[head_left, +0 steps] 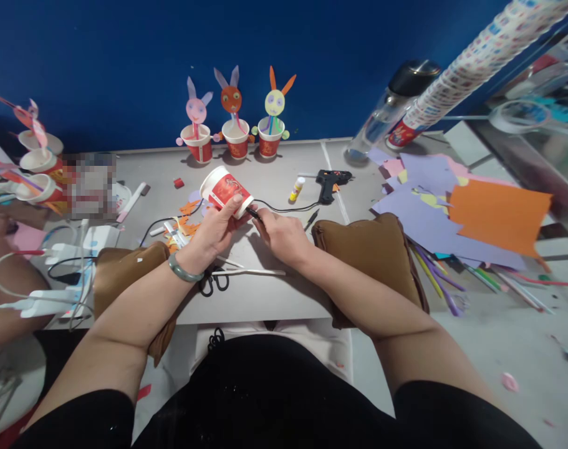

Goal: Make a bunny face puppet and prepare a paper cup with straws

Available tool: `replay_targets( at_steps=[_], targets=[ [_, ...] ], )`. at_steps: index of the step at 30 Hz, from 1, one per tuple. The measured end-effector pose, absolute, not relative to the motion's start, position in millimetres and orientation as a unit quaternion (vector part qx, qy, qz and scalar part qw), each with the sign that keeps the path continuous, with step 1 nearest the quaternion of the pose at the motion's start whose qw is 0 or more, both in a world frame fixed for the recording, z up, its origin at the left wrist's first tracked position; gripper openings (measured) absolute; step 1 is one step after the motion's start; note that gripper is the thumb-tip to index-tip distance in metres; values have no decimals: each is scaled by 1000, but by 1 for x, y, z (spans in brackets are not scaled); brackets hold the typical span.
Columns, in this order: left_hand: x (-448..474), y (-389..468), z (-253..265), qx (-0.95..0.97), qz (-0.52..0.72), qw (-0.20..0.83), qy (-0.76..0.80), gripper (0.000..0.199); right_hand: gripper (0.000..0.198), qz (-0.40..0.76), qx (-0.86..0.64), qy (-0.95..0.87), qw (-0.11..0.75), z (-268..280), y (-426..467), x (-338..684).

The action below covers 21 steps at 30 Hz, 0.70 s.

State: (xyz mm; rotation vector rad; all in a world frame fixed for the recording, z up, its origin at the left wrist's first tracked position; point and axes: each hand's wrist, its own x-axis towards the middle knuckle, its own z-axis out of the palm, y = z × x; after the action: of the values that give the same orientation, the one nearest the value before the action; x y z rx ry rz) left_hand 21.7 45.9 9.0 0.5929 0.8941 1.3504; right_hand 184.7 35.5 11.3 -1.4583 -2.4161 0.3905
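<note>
My left hand is closed round a red and white paper cup, which lies tilted with its mouth to the upper left. In my right hand, the fingers pinch a slim black pen-like tool, its tip at the cup's base. Whether the tip goes into the cup is hidden. Below my hands lie black-handled scissors and a thin white stick. A black glue gun, a yellow glue stick and a small black pointed piece are to the right.
Three rabbit-faced cups stand along the blue wall. Coloured paper, a clear bottle and a tall stack of cups are at right. Brown cushions flank my arms. At left, another person's arm is near power strips.
</note>
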Motion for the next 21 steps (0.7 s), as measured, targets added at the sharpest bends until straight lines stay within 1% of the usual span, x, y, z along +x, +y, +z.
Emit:
replay_targets(
  at_steps=[1,3,5,7,10,12,13,14,17,19,21],
  targets=[
    [22,46,9,260,591,651,399,39,44,99,-507,-848,116,12,34,185],
    [22,45,11,258,585,651,409,34,47,61,-502,-859,78,14,32,185],
    [22,45,11,255,584,649,416,32,47,64,-502,-859,76,15,32,185],
    [22,46,11,252,585,645,421,32,45,107,-502,-851,105,16,35,185],
    [22,47,10,254,583,644,424,31,34,235,-482,-823,187,16,41,186],
    [22,47,9,259,579,649,420,31,21,350,-458,-780,243,17,45,186],
    [22,47,9,261,578,651,417,31,17,416,-448,-746,264,18,46,185],
    [22,47,9,264,576,654,414,31,18,483,-442,-704,276,19,47,184],
    [21,46,10,265,572,660,409,31,24,664,-433,-551,261,25,48,182],
    [21,46,11,263,569,661,413,31,23,743,-416,-468,237,28,47,181],
    [21,45,12,257,567,662,418,31,22,790,-390,-414,227,29,47,182]
  ],
)
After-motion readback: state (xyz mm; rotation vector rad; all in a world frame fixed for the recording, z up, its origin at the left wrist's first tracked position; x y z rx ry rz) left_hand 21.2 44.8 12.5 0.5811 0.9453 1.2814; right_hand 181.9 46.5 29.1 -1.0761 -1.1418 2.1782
